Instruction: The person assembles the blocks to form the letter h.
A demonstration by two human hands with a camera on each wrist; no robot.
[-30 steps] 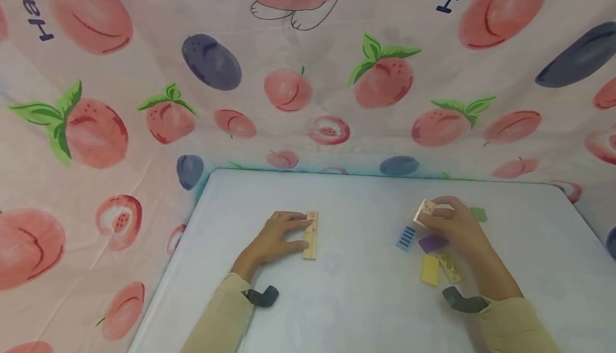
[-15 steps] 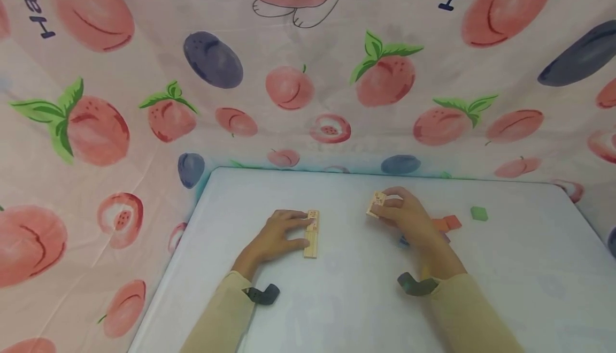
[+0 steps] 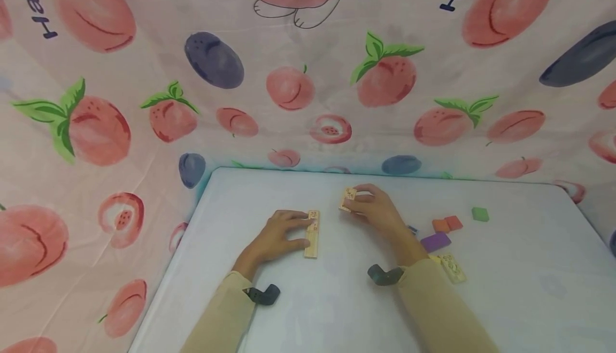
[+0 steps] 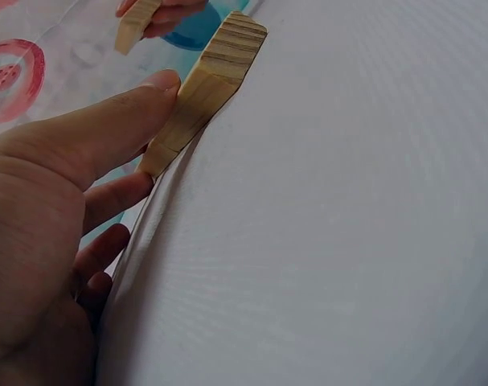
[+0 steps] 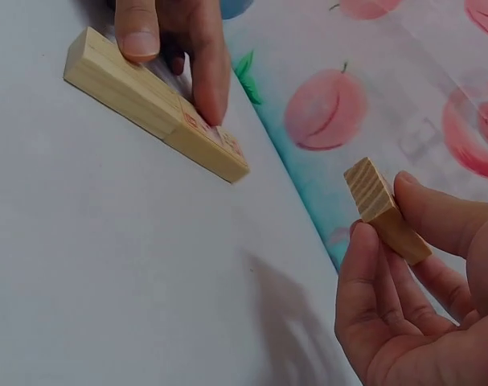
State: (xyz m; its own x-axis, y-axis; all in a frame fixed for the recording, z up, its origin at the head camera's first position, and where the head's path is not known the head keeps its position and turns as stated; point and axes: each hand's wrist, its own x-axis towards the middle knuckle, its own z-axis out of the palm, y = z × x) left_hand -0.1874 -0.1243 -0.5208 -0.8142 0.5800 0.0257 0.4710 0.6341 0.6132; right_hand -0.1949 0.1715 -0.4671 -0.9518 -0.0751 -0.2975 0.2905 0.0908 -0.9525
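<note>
Block [image 3: 349, 194], wooden, pinched in right grip [image 3: 380, 213], now further left, nearer end-to-end blocks [image 3: 312, 237] touched by spread left grip [image 3: 276, 239].

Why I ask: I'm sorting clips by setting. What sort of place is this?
Probably a makeshift tabletop recording corner: white table, fruit-print cloth behind it, and dark wrist-worn devices.

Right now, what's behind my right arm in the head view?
Parts of a blue piece and a yellow piece peek out past your right forearm and sleeve. The rest of both is covered; anything else hidden there can't be seen.
</note>
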